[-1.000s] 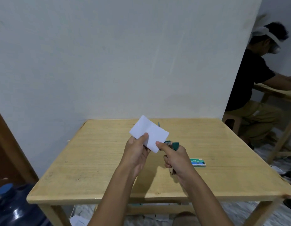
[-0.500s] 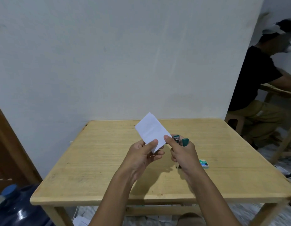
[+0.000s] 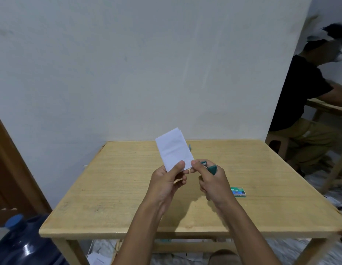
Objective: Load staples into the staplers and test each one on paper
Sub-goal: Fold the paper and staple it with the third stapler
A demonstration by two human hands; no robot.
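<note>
Here paper [image 3: 174,149] pinched in left hand [image 3: 166,180] — stapler [image 3: 210,167] in right hand [image 3: 213,183]

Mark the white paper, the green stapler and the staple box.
white paper [image 3: 174,148], head view, middle of the sheet.
green stapler [image 3: 212,169], head view, green end protruding from the right hand [image 3: 214,185].
staple box [image 3: 238,191], head view, its printed top face.

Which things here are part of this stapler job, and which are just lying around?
Part of the job:
folded white paper sheet in the left hand; small teal stapler in the right hand; green cardboard staple box on the light wooden table.

Just around:
dark blue plastic water jug beside the table; person in a black shirt at another table.
</note>
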